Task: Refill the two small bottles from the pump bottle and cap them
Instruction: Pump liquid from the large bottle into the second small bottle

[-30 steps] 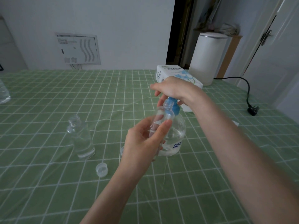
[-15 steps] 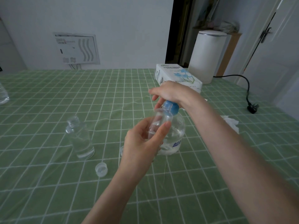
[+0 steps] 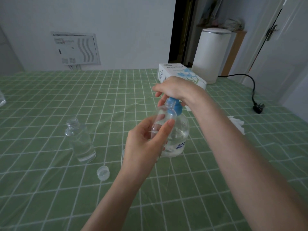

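Left hand (image 3: 141, 144): gripping a small clear plastic bottle (image 3: 164, 120), holding it under the pump.
Right hand (image 3: 173, 88): curling closed over the blue pump top of the round clear pump bottle (image 3: 179, 130).

2 small bottles (image 3: 81, 142) (image 3: 162, 124), 1 pump bottle (image 3: 179, 130), 1 loose cap (image 3: 103, 172), 1 tissue box (image 3: 180, 72).

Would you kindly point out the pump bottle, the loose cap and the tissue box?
pump bottle (image 3: 180, 130), head view, clear body.
loose cap (image 3: 103, 173), head view, open top.
tissue box (image 3: 173, 69), head view, printed top face.

left hand (image 3: 143, 144) curled in grip, right hand (image 3: 175, 88) pressing palm-down
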